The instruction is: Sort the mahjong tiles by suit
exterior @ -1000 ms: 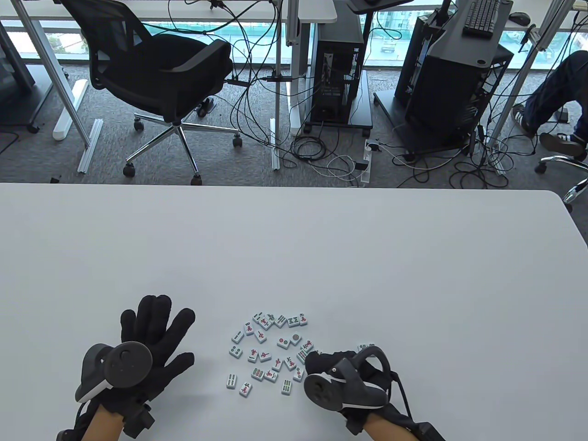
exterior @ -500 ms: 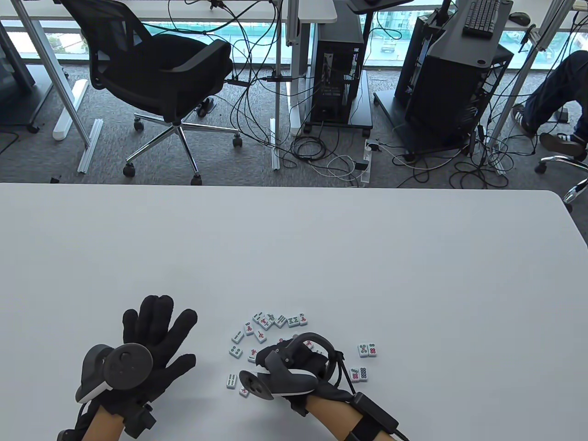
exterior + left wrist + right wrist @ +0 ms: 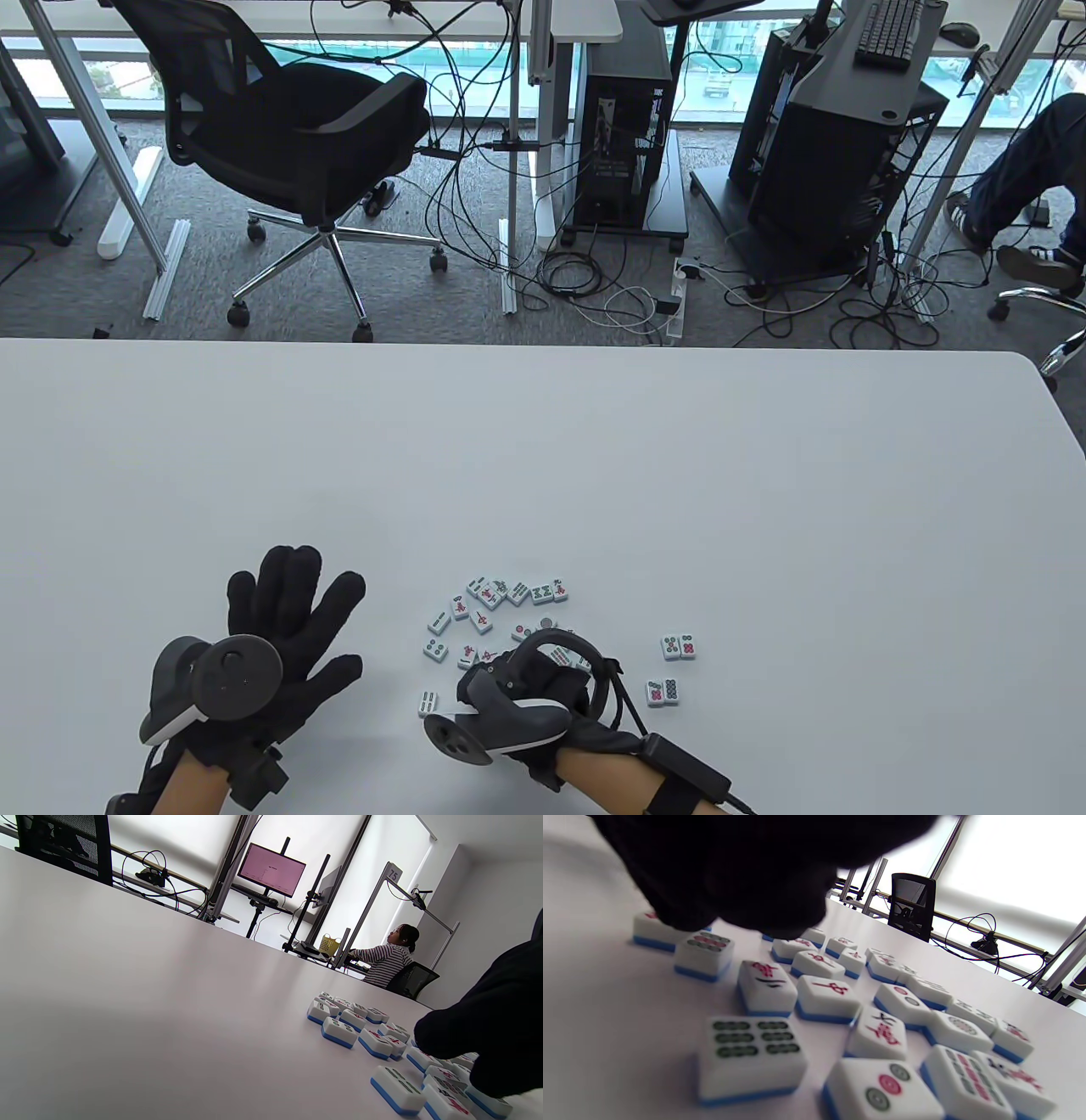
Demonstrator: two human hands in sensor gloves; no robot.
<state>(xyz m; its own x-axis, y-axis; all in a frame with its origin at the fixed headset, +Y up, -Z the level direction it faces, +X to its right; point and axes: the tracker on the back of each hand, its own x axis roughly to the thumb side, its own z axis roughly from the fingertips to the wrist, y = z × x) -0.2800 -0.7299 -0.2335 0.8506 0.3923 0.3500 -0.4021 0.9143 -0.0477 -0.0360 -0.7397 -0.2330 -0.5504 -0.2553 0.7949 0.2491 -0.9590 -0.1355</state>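
We see the mahjong tiles [image 3: 501, 615] lying face up in a loose cluster on the white table [image 3: 543, 458], near its front edge and a little right of our left hand. Two small pairs sit apart on the cluster's right: one pair of tiles [image 3: 679, 646] farther back and a second pair [image 3: 662, 692] just nearer to us. Our right hand [image 3: 530, 679] is down over the near part of the cluster, covering several tiles; its fingers are hidden under the tracker, and the right wrist view shows only a dark blur above the tiles, so we cannot tell whether it grips anything. Our left hand [image 3: 284, 628] lies flat on the table, fingers spread and holding nothing.
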